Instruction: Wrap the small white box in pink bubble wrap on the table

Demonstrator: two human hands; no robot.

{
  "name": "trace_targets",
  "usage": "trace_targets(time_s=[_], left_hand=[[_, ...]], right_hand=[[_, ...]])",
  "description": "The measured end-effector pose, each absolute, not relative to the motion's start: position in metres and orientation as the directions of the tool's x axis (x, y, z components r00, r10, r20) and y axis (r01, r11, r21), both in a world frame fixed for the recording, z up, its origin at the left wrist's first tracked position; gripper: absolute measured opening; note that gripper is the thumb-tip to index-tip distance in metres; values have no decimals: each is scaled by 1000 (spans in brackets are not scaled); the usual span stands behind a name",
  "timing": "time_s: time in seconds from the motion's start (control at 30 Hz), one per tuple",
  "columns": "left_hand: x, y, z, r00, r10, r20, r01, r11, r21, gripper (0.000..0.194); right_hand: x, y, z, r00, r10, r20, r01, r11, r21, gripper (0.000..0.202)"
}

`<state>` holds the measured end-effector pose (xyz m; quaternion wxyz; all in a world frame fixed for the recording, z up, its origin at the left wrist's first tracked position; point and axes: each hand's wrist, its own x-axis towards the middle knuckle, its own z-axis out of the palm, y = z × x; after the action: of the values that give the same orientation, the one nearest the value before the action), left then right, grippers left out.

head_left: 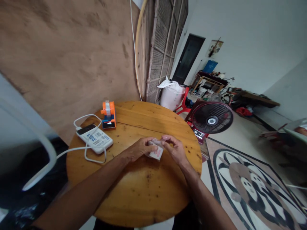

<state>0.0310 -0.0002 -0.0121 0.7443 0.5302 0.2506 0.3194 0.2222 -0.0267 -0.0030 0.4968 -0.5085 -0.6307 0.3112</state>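
A small white box with reddish print [157,153] is held above the middle of the round wooden table [141,185]. My left hand [143,149] grips it from the left, thumb across its near face. At the box's upper right edge, the thumb and fingertips of my right hand [174,147] are pinched together. Something clear and thin seems to lie between the two hands at the top of the box, too small to make out surely.
On the table's left lie a white power bank [100,142] with a looping white cable and an orange-and-blue tape dispenser [109,115]. A dark red fan [211,118] stands beyond the right edge, and a white sack [171,95] behind the table.
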Motion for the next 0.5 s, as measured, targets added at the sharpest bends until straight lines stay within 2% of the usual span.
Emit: trace_targets(time_s=[0.17,0.33,0.5], left_hand=[[30,1,-14,669,743,-16,-218,217,951,41],[29,0,-11,713,701,-19,-273,302,913,38],[27,1,-12,704,710,28,-230,190,954,38]], right_hand=[[217,-25,6,20,948,318,333,293,-896,18],[213,-30,17,29,956,293,303,271,-914,16],[210,-35,25,-1,970,242,312,230,-922,16]])
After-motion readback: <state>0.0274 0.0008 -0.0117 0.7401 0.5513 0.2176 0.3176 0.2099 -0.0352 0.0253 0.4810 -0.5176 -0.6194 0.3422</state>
